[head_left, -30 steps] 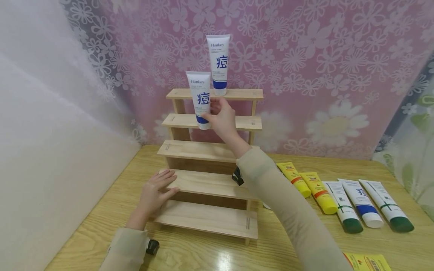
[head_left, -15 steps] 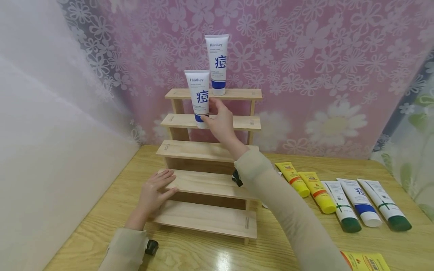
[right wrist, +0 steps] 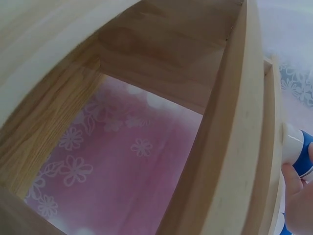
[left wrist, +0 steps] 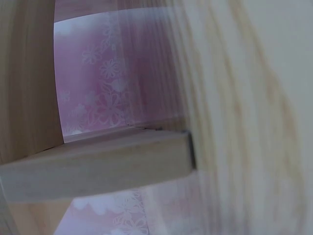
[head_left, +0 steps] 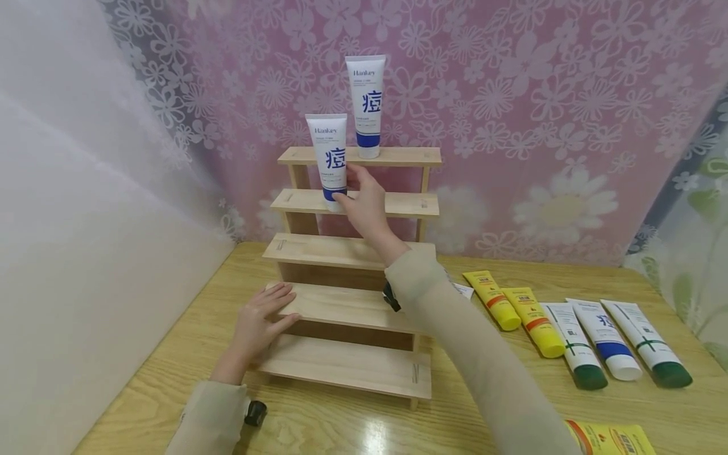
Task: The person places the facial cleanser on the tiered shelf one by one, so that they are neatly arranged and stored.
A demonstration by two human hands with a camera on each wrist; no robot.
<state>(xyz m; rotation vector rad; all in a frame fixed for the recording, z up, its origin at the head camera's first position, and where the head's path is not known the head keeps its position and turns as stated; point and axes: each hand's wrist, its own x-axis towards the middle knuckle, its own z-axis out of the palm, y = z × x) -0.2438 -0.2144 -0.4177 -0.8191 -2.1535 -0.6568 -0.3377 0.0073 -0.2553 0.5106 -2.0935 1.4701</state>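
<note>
My right hand (head_left: 366, 201) pinches a white squeeze tube (head_left: 328, 148) with a blue band near its cap, thumb in front. The tube stands cap down, its base overlapping the second-highest tier of a stepped wooden display rack (head_left: 318, 251) in the head view. In the right wrist view, the tube's white cap (right wrist: 292, 143) is right at a tier's edge, part of the hand showing below. A matching tube (head_left: 366, 104) stands upright on the top tier, just behind. My left hand (head_left: 258, 322) rests on the left end of a lower tier, fingers extended; the left wrist view shows only wood and curtain.
Right of the rack lie yellow tubes (head_left: 531, 321), white tubes with green caps (head_left: 574, 344) and another blue-banded tube (head_left: 605, 338). One more yellow tube (head_left: 611, 437) lies at the front right. A pink flowered curtain (head_left: 512, 126) hangs behind; a white wall (head_left: 114, 221) borders the left.
My right hand has shifted the held tube slightly left along the second-highest tier, and the tube stands a little straighter. My left hand has stayed in place.
</note>
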